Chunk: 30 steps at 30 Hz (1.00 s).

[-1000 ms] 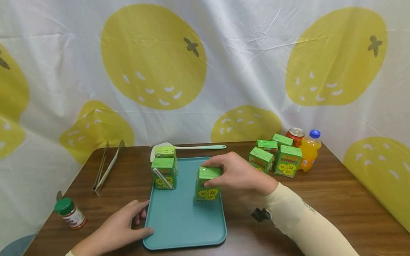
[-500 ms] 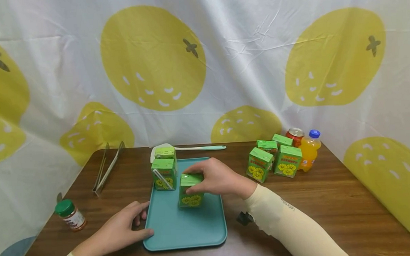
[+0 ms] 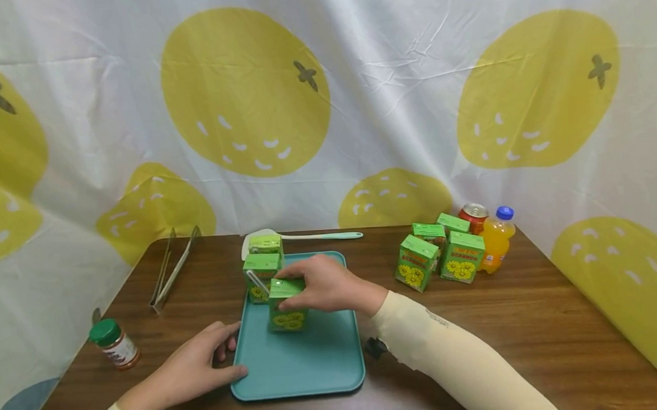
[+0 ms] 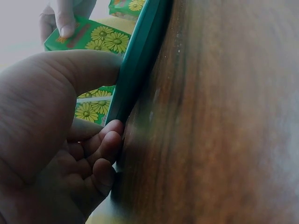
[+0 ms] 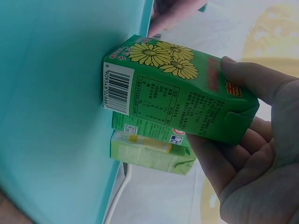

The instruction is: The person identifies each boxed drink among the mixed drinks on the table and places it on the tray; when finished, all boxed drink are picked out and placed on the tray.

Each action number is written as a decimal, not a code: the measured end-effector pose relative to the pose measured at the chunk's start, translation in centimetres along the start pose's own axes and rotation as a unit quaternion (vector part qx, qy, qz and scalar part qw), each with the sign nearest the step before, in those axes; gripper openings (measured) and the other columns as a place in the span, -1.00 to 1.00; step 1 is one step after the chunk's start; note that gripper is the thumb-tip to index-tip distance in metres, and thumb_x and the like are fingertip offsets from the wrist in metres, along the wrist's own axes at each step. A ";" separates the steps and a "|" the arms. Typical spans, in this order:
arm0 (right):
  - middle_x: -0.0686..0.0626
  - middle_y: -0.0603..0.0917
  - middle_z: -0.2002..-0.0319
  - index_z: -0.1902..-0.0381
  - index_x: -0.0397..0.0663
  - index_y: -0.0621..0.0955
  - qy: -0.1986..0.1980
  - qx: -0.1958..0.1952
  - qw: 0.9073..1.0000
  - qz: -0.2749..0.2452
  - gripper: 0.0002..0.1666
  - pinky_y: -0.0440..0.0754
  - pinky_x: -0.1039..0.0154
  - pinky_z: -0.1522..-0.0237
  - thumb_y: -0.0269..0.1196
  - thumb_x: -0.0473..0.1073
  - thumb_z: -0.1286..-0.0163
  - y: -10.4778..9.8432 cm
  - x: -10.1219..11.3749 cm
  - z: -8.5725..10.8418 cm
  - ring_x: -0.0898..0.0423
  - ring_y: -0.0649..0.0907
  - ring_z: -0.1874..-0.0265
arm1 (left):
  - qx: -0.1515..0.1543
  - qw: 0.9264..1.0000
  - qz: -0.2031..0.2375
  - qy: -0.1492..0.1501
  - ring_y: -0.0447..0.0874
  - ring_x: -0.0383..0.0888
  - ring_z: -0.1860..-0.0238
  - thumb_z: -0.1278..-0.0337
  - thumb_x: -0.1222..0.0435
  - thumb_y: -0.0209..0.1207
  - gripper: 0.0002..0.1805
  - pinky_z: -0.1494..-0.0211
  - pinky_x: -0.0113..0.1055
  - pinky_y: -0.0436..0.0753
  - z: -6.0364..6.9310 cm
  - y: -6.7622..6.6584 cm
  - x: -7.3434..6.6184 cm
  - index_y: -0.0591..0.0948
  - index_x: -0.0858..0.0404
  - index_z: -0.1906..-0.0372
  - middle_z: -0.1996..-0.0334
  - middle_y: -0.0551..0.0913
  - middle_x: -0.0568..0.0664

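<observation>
My right hand (image 3: 324,283) holds a green drink carton (image 5: 163,88) with a yellow flower print, thumb on one side and fingers on the other. This carton stands upright at the left of the teal tray (image 3: 312,368), low over it or touching it; I cannot tell which. Just behind it on the tray are a green carton with a white straw (image 3: 258,263) and a paler green carton (image 3: 265,242). At the tray's left edge my left hand (image 3: 190,363) grips the rim, with the thumb (image 4: 96,70) over it and the fingertips (image 4: 110,140) against the outside.
Several more green cartons (image 3: 416,265) stand at the back right, beside a red can (image 3: 474,217) and an orange drink bottle (image 3: 495,241). A spatula (image 3: 319,236) lies behind the tray. On the left are metal tongs (image 3: 173,271) and a green-capped spice jar (image 3: 114,343).
My right hand has carried the carton leftward across the tray, closer to the two cartons there. The left hand stays at the tray's edge.
</observation>
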State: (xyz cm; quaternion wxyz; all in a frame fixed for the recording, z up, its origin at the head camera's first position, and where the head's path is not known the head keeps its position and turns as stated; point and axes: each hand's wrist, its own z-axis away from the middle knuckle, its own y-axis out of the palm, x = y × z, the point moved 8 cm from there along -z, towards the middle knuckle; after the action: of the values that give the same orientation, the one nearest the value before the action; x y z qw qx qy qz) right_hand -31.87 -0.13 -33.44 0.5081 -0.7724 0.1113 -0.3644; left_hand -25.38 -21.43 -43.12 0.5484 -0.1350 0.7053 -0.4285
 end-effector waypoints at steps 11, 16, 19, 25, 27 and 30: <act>0.08 0.85 -0.09 -0.29 0.00 0.80 0.001 0.015 1.000 0.008 -0.38 0.67 0.32 0.07 0.66 0.08 -0.36 0.8 1.0 -2.0 0.32 0.72 0.15 | -0.003 1.000 -0.001 0.004 0.48 -0.31 0.24 -0.23 -0.01 0.61 -0.04 0.22 -0.35 0.54 0.0 -0.2 -0.2 0.52 0.55 -0.49 0.18 0.52 -0.12; 0.08 0.85 -0.12 -0.33 -0.01 0.79 -0.001 0.021 1.000 0.017 -0.37 0.67 0.33 0.02 0.64 0.09 -0.38 1.2 1.4 -2.6 0.33 0.71 0.12 | 0.000 1.000 0.001 0.002 0.49 -0.30 0.24 -0.24 -0.02 0.60 -0.03 0.22 -0.34 0.55 0.1 -0.2 -0.2 0.52 0.55 -0.50 0.17 0.52 -0.12; 0.08 0.85 -0.11 -0.33 0.00 0.79 -0.003 0.025 0.999 0.020 -0.36 0.67 0.35 0.03 0.64 0.09 -0.38 1.4 1.6 -3.0 0.34 0.72 0.13 | 0.000 1.000 -0.001 0.002 0.49 -0.31 0.24 -0.24 -0.02 0.60 -0.03 0.23 -0.34 0.55 0.1 -0.2 -0.2 0.51 0.56 -0.49 0.18 0.52 -0.12; 0.08 0.84 -0.15 -0.36 0.05 0.78 -0.002 0.029 0.999 0.034 -0.35 0.67 0.33 -0.02 0.63 0.12 -0.39 1.8 1.9 -3.5 0.32 0.73 0.08 | -0.002 1.000 0.001 0.005 0.49 -0.31 0.25 -0.25 -0.01 0.60 -0.05 0.24 -0.34 0.54 0.1 -0.2 -0.4 0.52 0.55 -0.49 0.18 0.52 -0.11; 0.08 0.84 -0.17 -0.37 0.06 0.78 0.000 0.029 0.999 0.036 -0.35 0.67 0.32 -0.05 0.63 0.13 -0.40 2.0 1.9 -3.6 0.31 0.73 0.04 | -0.002 1.000 0.002 0.006 0.49 -0.31 0.25 -0.25 -0.01 0.60 -0.05 0.24 -0.34 0.53 0.1 -0.2 -0.4 0.52 0.55 -0.49 0.18 0.52 -0.11; 0.08 0.83 -0.18 -0.37 0.07 0.77 -0.001 0.028 0.999 0.041 -0.34 0.67 0.31 -0.07 0.62 0.13 -0.40 2.1 2.0 -3.8 0.29 0.74 0.02 | -0.001 1.000 0.004 0.005 0.48 -0.31 0.25 -0.26 -0.02 0.59 -0.05 0.24 -0.34 0.53 0.1 -0.1 -0.3 0.52 0.54 -0.49 0.18 0.51 -0.11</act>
State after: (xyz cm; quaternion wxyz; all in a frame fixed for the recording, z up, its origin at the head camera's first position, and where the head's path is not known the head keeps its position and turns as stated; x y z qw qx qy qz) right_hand -32.56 -4.85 -33.52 0.5442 -0.7531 0.1317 -0.3454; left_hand -25.22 -21.35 -42.80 0.5460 -0.1307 0.7093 -0.4263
